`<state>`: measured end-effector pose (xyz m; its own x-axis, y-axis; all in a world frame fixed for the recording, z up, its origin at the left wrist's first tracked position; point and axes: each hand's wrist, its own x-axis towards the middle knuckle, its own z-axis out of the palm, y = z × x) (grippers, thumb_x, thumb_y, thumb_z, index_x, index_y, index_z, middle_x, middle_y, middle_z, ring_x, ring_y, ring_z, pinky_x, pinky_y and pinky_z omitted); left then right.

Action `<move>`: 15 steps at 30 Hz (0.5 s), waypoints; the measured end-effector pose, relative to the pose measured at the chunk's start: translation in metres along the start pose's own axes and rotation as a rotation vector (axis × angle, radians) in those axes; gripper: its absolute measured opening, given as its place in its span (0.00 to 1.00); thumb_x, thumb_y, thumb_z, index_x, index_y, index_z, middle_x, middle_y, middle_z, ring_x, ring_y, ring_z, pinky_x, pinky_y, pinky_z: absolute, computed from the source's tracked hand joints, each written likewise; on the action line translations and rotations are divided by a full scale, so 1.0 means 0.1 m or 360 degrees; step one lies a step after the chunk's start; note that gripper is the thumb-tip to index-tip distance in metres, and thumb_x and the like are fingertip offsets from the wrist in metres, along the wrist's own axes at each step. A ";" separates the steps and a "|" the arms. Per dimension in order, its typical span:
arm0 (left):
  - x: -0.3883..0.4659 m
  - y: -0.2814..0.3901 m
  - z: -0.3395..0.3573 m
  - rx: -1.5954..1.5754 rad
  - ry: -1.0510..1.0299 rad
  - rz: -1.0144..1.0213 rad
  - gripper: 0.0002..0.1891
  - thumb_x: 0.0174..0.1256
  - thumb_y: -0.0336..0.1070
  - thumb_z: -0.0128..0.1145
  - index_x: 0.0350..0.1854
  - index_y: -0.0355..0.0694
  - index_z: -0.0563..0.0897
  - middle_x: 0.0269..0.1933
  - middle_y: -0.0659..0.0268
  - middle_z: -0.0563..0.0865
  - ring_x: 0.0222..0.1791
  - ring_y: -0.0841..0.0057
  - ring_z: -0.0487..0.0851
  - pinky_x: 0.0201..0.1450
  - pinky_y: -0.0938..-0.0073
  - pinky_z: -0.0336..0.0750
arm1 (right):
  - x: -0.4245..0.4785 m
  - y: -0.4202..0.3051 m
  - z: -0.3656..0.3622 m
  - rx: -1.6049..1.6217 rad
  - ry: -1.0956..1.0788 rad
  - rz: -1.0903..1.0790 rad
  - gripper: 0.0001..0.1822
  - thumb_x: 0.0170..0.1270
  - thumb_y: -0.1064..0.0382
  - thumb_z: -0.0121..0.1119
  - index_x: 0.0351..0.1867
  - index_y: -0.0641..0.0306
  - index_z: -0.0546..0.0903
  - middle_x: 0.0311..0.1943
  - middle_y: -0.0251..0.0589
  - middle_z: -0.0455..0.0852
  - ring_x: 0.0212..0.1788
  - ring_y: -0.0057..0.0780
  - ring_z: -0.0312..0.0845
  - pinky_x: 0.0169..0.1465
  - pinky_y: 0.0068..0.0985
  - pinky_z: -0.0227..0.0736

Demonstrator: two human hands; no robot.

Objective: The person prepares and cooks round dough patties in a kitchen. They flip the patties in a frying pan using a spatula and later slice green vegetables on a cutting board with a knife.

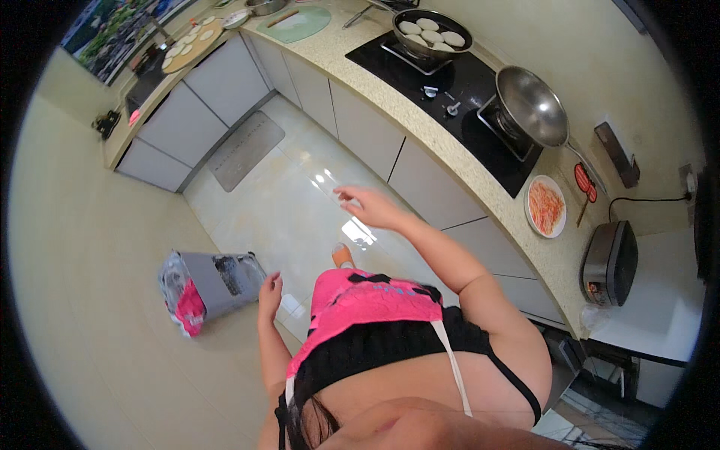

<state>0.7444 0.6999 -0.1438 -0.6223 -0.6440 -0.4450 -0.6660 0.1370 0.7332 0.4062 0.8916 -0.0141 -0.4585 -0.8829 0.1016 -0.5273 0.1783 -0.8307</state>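
My right hand (368,206) hangs in the air over the tiled floor, beside the white cabinet fronts. Its fingers are loosely bent and apart, with nothing in them. Lower down, my left hand (271,293) hangs at my side with relaxed fingers, and I see no object in it. The nearest thing to it is a grey bin (209,281) with a plastic liner and something pink inside. A pink apron (365,304) covers my front. On the black gas hob (444,104), a frying pan (402,36) holds several round, pale dough cakes (432,36).
A steel wok (531,107) stands on the nearer burner. Close by are a plate (562,228) of shredded orange food and a dark appliance (610,264). Farther along lie a green mat (306,28), a rolling pin (283,18) and a board (194,53) with dough rounds. A floor mat (247,151) lies ahead.
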 end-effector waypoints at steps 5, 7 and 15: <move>1.68 1.42 -0.47 -0.0067 -0.0166 0.0356 0.18 0.71 0.40 0.51 0.58 0.38 0.77 0.56 0.59 0.81 0.52 0.71 0.80 0.55 0.73 0.73 | 1.53 0.61 -0.53 0.0273 0.0578 0.0225 0.16 0.64 0.63 0.57 0.52 0.62 0.78 0.39 0.44 0.86 0.43 0.33 0.83 0.47 0.28 0.76; 2.24 1.92 -0.61 -0.0136 -0.0195 0.0488 0.17 0.71 0.40 0.51 0.59 0.39 0.77 0.56 0.59 0.81 0.53 0.71 0.79 0.55 0.73 0.73 | 2.13 0.93 -0.72 0.0254 0.0807 0.0276 0.16 0.63 0.63 0.57 0.52 0.63 0.78 0.40 0.44 0.86 0.42 0.33 0.83 0.47 0.28 0.76; 3.99 2.72 -1.17 0.0017 -0.0158 0.0442 0.16 0.71 0.36 0.52 0.58 0.37 0.77 0.57 0.60 0.79 0.55 0.72 0.77 0.57 0.72 0.71 | 4.98 2.60 -1.51 0.0154 0.1342 0.0827 0.27 0.57 0.65 0.62 0.59 0.68 0.71 0.57 0.53 0.75 0.55 0.42 0.76 0.56 0.33 0.71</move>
<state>0.3631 0.3925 -0.0616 -0.8183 -0.5041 -0.2762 -0.4683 0.3060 0.8289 -0.0676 0.5637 -0.0966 -0.9942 -0.1010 0.0372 -0.0736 0.3859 -0.9196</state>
